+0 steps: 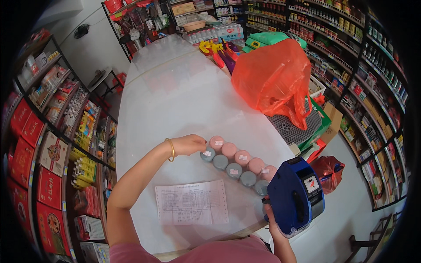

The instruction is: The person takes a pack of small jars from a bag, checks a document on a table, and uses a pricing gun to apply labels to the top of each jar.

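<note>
My left hand [189, 145], with a gold bangle on the wrist, has its fingertips bunched at the near-left grey-blue round lid [208, 155]. A small white sticker [207, 153] sits on that lid; whether the fingers grip anything is hidden. My right hand [274, 221] holds a blue handheld label printer [289, 197] at the right end of the round-lidded containers. They form two rows, one with pink lids [229, 150] and one with grey-blue lids [220, 162]. Some lids bear white stickers [243, 157]; others are bare.
A printed sheet with handwriting [191, 203] lies on the white table [171, 102]. A red plastic bag [273, 75] bulges over the table's right edge, above a green box [317, 123]. Stocked shelves [332, 39] stand right, more shelves [65, 108] left. Another red bag [329, 172] is beyond the printer.
</note>
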`<action>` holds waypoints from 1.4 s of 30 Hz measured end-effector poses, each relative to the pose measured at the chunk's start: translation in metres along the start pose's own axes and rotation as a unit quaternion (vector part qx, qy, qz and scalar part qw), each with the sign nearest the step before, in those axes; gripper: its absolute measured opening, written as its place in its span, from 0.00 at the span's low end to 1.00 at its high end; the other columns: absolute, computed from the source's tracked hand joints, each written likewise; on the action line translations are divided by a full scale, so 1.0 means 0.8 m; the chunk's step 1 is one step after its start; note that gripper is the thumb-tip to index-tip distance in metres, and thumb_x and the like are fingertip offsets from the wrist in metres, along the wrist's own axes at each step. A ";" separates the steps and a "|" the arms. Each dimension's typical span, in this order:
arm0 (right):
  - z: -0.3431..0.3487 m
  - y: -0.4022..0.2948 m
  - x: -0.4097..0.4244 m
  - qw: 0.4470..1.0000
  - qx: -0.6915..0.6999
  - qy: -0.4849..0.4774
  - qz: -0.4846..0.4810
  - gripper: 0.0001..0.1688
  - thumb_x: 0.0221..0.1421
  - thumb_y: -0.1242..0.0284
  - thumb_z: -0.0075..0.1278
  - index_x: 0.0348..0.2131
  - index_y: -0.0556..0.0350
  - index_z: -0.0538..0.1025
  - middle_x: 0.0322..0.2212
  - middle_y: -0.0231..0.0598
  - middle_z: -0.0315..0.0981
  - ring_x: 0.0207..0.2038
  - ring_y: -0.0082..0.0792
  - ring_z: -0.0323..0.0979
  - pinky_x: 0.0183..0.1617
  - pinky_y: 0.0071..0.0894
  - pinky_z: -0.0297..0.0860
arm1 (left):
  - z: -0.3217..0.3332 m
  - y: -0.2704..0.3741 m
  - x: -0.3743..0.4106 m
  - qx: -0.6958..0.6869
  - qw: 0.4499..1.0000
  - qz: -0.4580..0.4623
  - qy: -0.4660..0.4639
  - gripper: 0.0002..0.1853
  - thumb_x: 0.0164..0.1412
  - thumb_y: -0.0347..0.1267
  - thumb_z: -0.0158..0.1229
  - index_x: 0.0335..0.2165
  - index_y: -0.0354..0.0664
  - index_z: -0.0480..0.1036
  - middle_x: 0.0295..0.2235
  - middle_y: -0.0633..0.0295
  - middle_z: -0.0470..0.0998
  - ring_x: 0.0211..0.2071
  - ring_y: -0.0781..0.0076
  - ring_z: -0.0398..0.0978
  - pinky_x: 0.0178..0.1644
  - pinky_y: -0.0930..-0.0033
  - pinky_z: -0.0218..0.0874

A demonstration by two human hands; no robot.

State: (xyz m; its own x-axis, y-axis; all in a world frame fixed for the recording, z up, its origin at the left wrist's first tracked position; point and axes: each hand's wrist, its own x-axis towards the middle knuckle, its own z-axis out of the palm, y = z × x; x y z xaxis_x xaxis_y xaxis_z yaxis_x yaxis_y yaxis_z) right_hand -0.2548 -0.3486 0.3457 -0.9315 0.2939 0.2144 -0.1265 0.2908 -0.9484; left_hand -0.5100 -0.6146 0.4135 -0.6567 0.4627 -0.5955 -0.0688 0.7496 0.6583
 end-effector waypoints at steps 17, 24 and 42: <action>-0.001 -0.006 0.001 0.999 0.036 -0.003 0.022 0.11 0.52 0.76 0.51 0.38 0.57 0.73 0.34 0.33 0.72 0.39 0.28 0.68 0.45 0.25 0.62 | 0.007 -0.002 -0.005 0.025 0.999 0.031 0.034 0.09 0.54 0.33 0.50 0.21 0.41 0.67 0.33 0.70 0.68 0.28 0.83 0.57 0.30 0.76 0.52; -0.002 -0.004 0.003 0.999 0.024 -0.012 0.026 0.12 0.51 0.77 0.50 0.38 0.56 0.73 0.34 0.31 0.71 0.38 0.26 0.67 0.44 0.23 0.62 | 0.005 -0.011 0.002 0.033 0.997 0.059 0.033 0.09 0.55 0.33 0.52 0.21 0.41 0.67 0.32 0.69 0.69 0.30 0.84 0.60 0.32 0.77 0.54; -0.002 -0.006 0.001 0.998 0.027 -0.015 0.046 0.14 0.51 0.78 0.51 0.40 0.57 0.73 0.35 0.32 0.71 0.37 0.25 0.67 0.41 0.22 0.63 | 0.011 -0.006 -0.004 0.054 0.995 0.059 0.057 0.09 0.55 0.33 0.51 0.22 0.40 0.67 0.26 0.72 0.65 0.27 0.83 0.57 0.29 0.77 0.52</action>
State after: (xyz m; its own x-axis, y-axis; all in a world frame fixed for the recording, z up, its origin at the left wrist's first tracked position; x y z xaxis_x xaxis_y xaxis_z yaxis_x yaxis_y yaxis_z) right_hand -0.2542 -0.3487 0.3509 -0.9501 0.2886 0.1187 -0.0571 0.2133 -0.9753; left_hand -0.5007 -0.6159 0.4082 -0.7368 0.4977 -0.4576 0.0896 0.7427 0.6636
